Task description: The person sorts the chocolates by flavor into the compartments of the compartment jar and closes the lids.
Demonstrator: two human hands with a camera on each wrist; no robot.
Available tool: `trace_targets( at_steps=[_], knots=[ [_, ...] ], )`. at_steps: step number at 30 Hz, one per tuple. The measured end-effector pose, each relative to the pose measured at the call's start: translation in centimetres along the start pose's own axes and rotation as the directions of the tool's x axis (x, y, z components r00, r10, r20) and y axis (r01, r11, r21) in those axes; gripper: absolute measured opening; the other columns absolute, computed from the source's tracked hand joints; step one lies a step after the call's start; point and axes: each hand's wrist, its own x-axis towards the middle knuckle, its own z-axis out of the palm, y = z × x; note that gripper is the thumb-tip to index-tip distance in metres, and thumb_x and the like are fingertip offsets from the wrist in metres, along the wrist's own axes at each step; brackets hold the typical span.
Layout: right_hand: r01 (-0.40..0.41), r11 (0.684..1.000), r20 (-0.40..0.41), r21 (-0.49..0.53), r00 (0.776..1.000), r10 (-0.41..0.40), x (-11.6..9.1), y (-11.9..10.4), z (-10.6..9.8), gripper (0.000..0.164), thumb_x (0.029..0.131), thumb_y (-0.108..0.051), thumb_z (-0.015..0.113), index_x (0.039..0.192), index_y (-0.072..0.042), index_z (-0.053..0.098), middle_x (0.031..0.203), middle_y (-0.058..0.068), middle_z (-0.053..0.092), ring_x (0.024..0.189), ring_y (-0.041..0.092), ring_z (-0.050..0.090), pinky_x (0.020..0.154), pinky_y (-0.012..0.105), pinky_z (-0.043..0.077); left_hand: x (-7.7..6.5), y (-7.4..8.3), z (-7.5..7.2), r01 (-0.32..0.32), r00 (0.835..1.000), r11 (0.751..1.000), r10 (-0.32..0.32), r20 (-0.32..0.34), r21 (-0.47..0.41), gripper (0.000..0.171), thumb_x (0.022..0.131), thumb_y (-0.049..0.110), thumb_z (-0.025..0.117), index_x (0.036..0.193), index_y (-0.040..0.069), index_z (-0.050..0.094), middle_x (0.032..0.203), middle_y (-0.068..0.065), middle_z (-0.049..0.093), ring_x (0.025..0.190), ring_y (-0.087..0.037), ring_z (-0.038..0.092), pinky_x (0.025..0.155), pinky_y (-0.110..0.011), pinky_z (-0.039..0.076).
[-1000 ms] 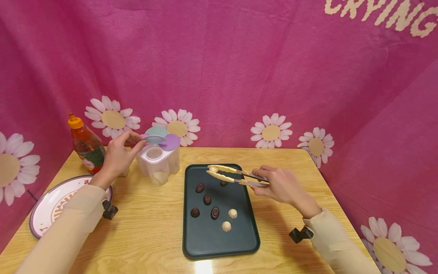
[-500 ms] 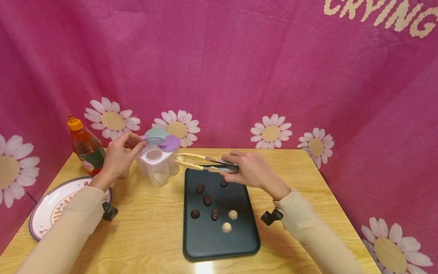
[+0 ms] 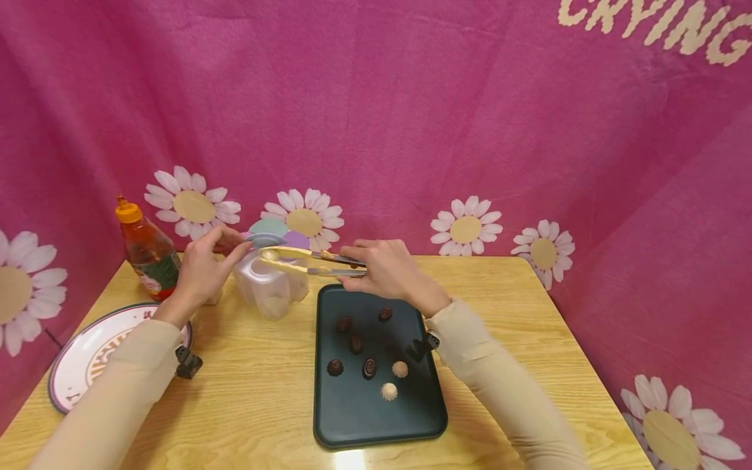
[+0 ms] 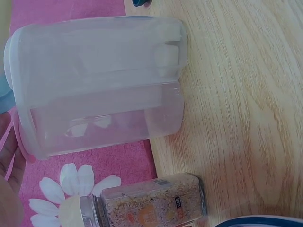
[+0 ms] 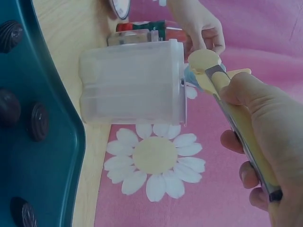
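Note:
My left hand (image 3: 205, 271) pinches the raised blue lid (image 3: 266, 241) of a clear plastic storage container (image 3: 249, 287) with several coloured flap lids. Pale pieces (image 4: 166, 56) lie at the bottom inside. My right hand (image 3: 390, 271) grips yellow-tipped tongs (image 3: 296, 252), also large in the right wrist view. Between the tong tips is a pale, round sweet (image 3: 269, 255), right over the container's round opening, which the tongs partly cover in the head view. Below, a dark tray (image 3: 352, 418) bears several dark chocolates (image 3: 369, 367) and two cream-coloured ones (image 3: 389, 391).
A red sauce bottle (image 3: 149, 254) with an orange cap stands at the back left. Beside the container is a jar of grains (image 4: 151, 201). A white patterned plate (image 3: 67, 372) lies under my left forearm. A pink flowered cloth (image 3: 376, 130) hangs behind the table (image 3: 252, 391).
My right hand has moved left from above the tray to the container, carrying the sweet in the tongs. The left hand stays on the raised lid.

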Motion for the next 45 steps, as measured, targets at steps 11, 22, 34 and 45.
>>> trace_targets(
  at_steps=[11,22,34,45],
  knots=[
    [-0.04,0.999,0.031,-0.004,0.999,0.04,0.4,-0.3,0.5,0.046,0.089,-0.045,0.079,0.126,-0.018,0.077,0.091,-0.002,0.075,0.062,0.009,0.058,0.05,0.022,0.037,-0.1,0.2,-0.2,-0.001,1.0,1.0,0.001,0.008,0.0,0.019,0.095,0.012,0.079,0.108,0.001,0.069,0.097,-0.018,0.077,0.083,0.02,0.049,0.078,-0.008,0.043],
    [-0.016,1.0,-0.033,-0.022,0.999,0.015,-1.7,0.2,-0.2,0.044,0.086,-0.045,0.081,0.12,-0.017,0.078,0.085,-0.002,0.073,0.058,0.008,0.053,0.049,0.02,0.027,-0.1,0.0,-0.3,-0.018,1.0,1.0,0.018,-0.003,0.004,0.019,0.094,0.01,0.08,0.107,0.001,0.07,0.095,-0.018,0.077,0.082,0.02,0.048,0.078,-0.009,0.043],
    [-0.018,1.0,-0.05,0.002,0.999,0.018,-6.3,1.9,-2.3,0.045,0.082,-0.04,0.084,0.116,-0.011,0.078,0.093,0.003,0.076,0.061,0.009,0.057,0.052,0.019,0.033,-0.1,0.1,-0.3,0.004,1.0,1.0,-0.005,0.012,0.01,0.02,0.095,0.012,0.079,0.109,0.001,0.069,0.098,-0.018,0.076,0.084,0.019,0.048,0.079,-0.011,0.044],
    [-0.092,0.995,-0.04,-0.037,0.995,0.091,-13.7,3.9,-4.2,0.042,0.077,-0.035,0.089,0.11,-0.012,0.078,0.083,-0.001,0.071,0.058,0.002,0.047,0.053,0.018,0.037,-0.2,0.3,-0.1,-0.002,1.0,1.0,0.002,0.016,-0.006,0.019,0.096,0.012,0.077,0.109,0.0,0.068,0.101,-0.018,0.077,0.086,0.019,0.049,0.081,-0.003,0.04]
  ],
)
